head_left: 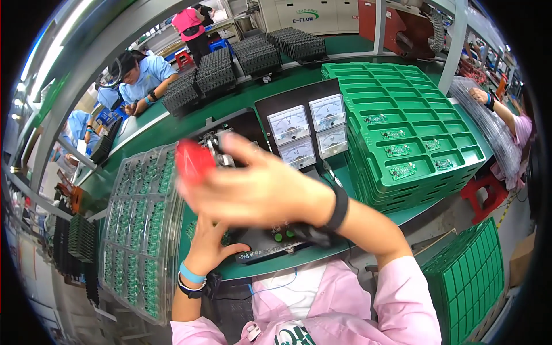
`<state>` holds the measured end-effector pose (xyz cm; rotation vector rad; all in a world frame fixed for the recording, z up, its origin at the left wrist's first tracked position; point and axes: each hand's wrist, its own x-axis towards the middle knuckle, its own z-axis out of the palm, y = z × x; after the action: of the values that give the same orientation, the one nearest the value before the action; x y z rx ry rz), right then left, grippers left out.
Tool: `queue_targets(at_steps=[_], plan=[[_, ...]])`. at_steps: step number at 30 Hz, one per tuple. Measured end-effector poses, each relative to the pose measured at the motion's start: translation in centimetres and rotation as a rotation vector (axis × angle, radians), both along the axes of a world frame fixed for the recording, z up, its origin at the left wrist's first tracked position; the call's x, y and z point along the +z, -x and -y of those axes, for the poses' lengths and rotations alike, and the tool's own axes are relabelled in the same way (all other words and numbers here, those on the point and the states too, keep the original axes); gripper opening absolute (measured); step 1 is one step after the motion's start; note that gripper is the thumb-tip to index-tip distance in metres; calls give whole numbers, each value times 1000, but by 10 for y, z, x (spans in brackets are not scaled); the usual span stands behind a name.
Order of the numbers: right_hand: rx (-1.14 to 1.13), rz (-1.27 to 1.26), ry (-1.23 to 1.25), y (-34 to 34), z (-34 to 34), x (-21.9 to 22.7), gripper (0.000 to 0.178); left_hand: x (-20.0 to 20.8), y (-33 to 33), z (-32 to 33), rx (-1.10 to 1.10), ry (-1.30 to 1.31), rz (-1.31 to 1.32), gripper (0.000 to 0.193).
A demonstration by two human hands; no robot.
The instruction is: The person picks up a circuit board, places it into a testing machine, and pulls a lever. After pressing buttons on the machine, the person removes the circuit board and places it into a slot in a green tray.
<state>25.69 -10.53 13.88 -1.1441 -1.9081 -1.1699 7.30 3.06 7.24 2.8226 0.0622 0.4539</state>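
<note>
My right hand [253,190], blurred by motion, reaches across to the left and is closed round a red handle [194,161] that looks like a clamp lever. Metal clamp parts [214,144] show just behind it, on a black test fixture [261,248]. Lower down, my left hand [208,248] lies at the fixture's near left side, its thumb stretched over the edge. Its other fingers point away and are partly hidden under my right hand. A bit of green circuit board [191,230] shows beside them. Behind the fixture stands a panel with several analog meters [288,125].
Clear plastic trays of green circuit boards [135,230] stand at left. Stacked green trays [402,115] at right hold several boards; more green trays [468,287] stand lower right. Black racks [215,72] line the far bench. Co-workers sit left [146,77] and right [503,115].
</note>
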Motion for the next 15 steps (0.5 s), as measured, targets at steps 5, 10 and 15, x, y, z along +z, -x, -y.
queue_targets(at_steps=[5,10,15], plan=[[69,-463,65,-16,-42,30,41,-21,11,3,-18,-47,395,82],[57,-766,-131,-9,7,-10,29,-15,42,-18,247,-42,271,61],[-120,-1329,588,-10,42,-72,17,-28,47,-66,320,-90,88,31]])
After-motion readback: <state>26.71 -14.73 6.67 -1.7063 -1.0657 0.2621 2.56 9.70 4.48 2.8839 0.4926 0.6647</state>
